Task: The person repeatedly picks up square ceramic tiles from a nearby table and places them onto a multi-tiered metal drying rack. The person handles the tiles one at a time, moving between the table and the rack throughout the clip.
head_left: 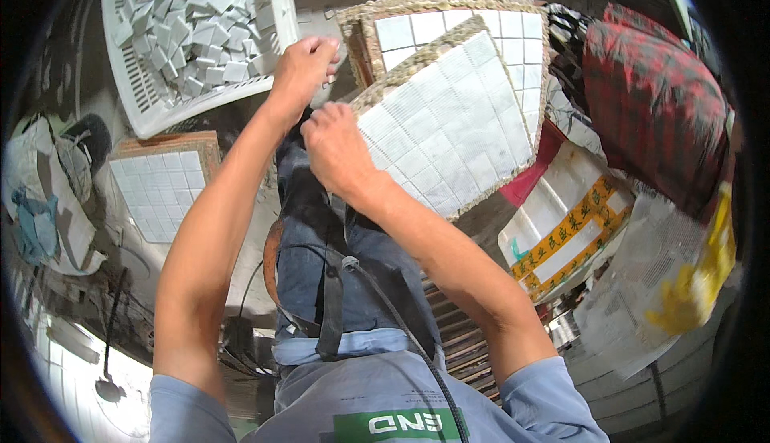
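My left hand (305, 74) is raised beside the corner of a white plastic basket (281, 10), its fingers curled together. Anything between those fingertips is too small or hidden to make out. Just below it, my right hand (341, 150) is closed too, knuckles up, at the left edge of a tilted board (449, 118) covered with pale square tiles. From here I cannot tell whether it touches that board, and its fingertips are hidden. Under the tilted board lies another tiled board (521, 26) with a rough, pebbly edge. Loose pale tiles (188, 26) fill the basket.
Left of my legs, a smaller stack of tiled boards (160, 190) sits on the floor. To the right are a white foam box (553, 226) with orange tape, a red-and-black checked cloth (650, 106) and a yellow glove (698, 282). A dark cord (385, 306) hangs across my lap.
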Action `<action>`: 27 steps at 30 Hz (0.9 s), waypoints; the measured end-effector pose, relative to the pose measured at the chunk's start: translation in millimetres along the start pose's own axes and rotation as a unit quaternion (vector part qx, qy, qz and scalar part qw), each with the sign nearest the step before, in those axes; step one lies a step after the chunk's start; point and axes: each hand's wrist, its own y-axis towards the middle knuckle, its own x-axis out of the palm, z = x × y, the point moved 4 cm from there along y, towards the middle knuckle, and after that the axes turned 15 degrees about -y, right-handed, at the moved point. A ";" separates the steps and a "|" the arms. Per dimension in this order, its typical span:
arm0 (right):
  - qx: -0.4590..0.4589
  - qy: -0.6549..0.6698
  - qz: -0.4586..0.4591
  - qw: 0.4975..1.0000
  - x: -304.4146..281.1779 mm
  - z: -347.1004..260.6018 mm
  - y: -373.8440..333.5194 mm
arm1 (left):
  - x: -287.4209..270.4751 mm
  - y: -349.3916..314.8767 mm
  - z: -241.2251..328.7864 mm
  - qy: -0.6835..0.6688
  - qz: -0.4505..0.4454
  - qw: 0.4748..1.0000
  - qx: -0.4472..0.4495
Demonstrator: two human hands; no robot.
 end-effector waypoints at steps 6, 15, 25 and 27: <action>-0.022 0.003 0.064 0.998 19.5 -17.0 -36.4 | 61.0 -39.9 61.1 0.276 0.009 0.892 0.358; 0.308 0.358 0.094 0.876 -34.7 -12.7 -100.7 | 168.1 -24.0 70.2 0.485 -0.194 0.665 0.534; 0.459 0.840 0.280 0.070 75.9 -42.5 -128.3 | 204.1 -7.5 73.5 0.549 -0.300 0.603 0.495; 0.440 0.843 0.309 0.006 80.5 -42.0 -118.8 | 214.5 -9.7 75.7 0.561 -0.323 0.595 0.476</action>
